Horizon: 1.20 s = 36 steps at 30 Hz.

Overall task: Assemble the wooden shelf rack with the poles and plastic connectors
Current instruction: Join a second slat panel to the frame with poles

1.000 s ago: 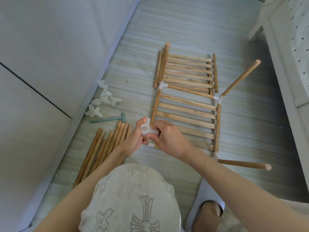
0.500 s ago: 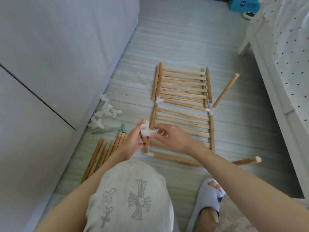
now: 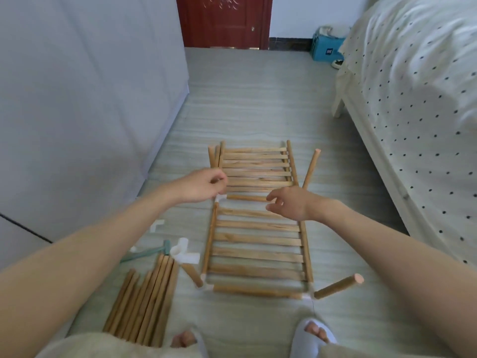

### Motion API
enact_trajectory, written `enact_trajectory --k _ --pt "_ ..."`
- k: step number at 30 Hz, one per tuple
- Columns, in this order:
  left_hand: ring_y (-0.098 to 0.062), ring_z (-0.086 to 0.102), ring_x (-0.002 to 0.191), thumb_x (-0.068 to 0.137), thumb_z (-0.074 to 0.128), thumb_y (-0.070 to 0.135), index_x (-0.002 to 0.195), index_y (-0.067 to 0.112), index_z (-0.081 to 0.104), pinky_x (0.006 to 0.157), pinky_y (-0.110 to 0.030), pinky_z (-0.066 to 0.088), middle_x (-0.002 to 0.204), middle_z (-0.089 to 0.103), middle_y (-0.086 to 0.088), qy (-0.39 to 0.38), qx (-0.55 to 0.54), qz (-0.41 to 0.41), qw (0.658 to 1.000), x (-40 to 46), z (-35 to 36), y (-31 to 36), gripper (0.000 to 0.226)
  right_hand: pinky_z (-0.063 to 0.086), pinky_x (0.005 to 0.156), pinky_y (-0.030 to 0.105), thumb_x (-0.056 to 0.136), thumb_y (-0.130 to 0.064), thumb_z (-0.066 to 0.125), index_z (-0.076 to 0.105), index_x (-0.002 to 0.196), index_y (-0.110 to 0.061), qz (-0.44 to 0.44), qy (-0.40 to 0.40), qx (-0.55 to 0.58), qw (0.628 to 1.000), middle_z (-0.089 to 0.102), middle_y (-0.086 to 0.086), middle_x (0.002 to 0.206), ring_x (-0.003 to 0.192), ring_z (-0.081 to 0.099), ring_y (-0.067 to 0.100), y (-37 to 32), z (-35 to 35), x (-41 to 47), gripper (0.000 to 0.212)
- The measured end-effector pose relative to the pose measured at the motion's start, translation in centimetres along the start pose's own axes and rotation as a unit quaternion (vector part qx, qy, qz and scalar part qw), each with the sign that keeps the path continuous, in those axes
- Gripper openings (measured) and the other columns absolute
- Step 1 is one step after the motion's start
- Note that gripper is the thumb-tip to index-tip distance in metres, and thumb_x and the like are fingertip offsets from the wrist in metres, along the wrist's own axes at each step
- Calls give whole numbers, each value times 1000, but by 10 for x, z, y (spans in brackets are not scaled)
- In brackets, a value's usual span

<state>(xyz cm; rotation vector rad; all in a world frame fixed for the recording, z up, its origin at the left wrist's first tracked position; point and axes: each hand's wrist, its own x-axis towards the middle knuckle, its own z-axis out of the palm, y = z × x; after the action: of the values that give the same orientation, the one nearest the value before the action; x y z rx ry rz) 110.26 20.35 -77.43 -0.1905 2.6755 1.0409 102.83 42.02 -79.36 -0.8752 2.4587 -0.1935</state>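
A partly built rack lies flat on the floor: a near slatted panel (image 3: pixel 258 240) and a far slatted panel (image 3: pixel 255 165) meet at a cross pole (image 3: pixel 245 198). My left hand (image 3: pixel 204 186) hovers with loosely curled fingers just above the white connector (image 3: pixel 220 198) at that pole's left end and holds nothing. My right hand (image 3: pixel 289 204), also empty and relaxed, hangs over the pole's right end. A white three-way connector (image 3: pixel 184 253) sits on the end of the short corner pole (image 3: pixel 192 275) at the near left. Corner poles stick out at the near right (image 3: pixel 338 286) and far right (image 3: pixel 311 167).
A bundle of spare poles (image 3: pixel 147 301) lies near my left knee, with a green mallet (image 3: pixel 144 254) and a loose connector (image 3: pixel 157 225) beyond it. A grey cabinet (image 3: pixel 77 99) runs along the left, a bed (image 3: pixel 413 99) along the right. My slippered foot (image 3: pixel 312 334) is below.
Both hands let go of the white connector on the near-left pole and reached forward to the middle cross pole. The view tilted up, showing the door and bed.
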Motion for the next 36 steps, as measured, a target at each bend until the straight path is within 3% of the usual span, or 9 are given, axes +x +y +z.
enact_trajectory --k 3,7,15,21,24,26,30,33,36 --pt "-22 51 117 98 43 29 127 13 49 93 -26 39 129 54 -6 -58 174 26 983 46 30 -1 34 37 102 35 98 -39 40 42 138 -17 18 -2 3 1000 52 8 135 124 46 27 35 6 35 46" --pt "-28 24 139 99 37 32 146 18 24 112 -40 23 153 24 -7 -149 234 -4 961 116 78 -37 51 37 100 35 98 -36 41 34 142 -18 39 -12 13 999 50 8 136 125 45 27 81 22 103 48" --pt "-27 -11 144 99 35 39 150 23 0 116 -47 4 158 -13 -7 -156 290 -28 944 231 153 -144 64 38 98 39 99 -31 39 23 147 -15 81 -10 -35 996 30 12 148 129 39 31 148 74 261 53" --pt "-27 -26 140 90 35 62 146 26 -20 112 -52 -11 152 -32 -5 -114 323 -14 940 247 192 -189 86 32 103 43 99 -29 40 30 138 -8 72 4 -138 988 36 16 140 130 32 33 160 115 329 46" --pt "-31 -27 139 86 36 67 143 23 -28 110 -55 -12 149 -36 -8 -83 352 -15 932 245 205 -193 96 32 103 43 99 -27 40 38 130 -7 49 39 -209 976 40 17 133 126 36 32 163 121 345 37" --pt "-31 -26 140 87 37 65 143 23 -28 111 -54 -12 150 -34 -8 -78 350 -14 933 246 204 -193 96 39 91 42 100 -25 39 41 125 -6 34 51 -197 979 42 18 127 121 39 31 166 114 351 32" --pt "-29 -23 141 90 40 59 146 25 -21 112 -54 -9 152 -30 -5 -83 334 -13 939 247 198 -193 90 39 84 40 101 -33 32 40 122 0 -14 75 -169 983 49 21 124 114 48 36 163 87 356 40" --pt "-27 -24 141 94 35 55 147 27 -18 115 -51 -8 152 -31 -3 -121 314 -24 941 249 188 -187 80 35 79 38 102 -32 28 41 120 1 -2 165 -141 976 54 23 122 111 51 37 146 47 359 40" --pt "-24 -17 144 97 33 46 149 26 -10 117 -45 -3 155 -24 -3 -158 269 -51 949 251 170 -175 70 36 84 40 102 -33 24 41 120 0 22 225 -135 965 54 25 119 109 51 38 130 7 353 41"
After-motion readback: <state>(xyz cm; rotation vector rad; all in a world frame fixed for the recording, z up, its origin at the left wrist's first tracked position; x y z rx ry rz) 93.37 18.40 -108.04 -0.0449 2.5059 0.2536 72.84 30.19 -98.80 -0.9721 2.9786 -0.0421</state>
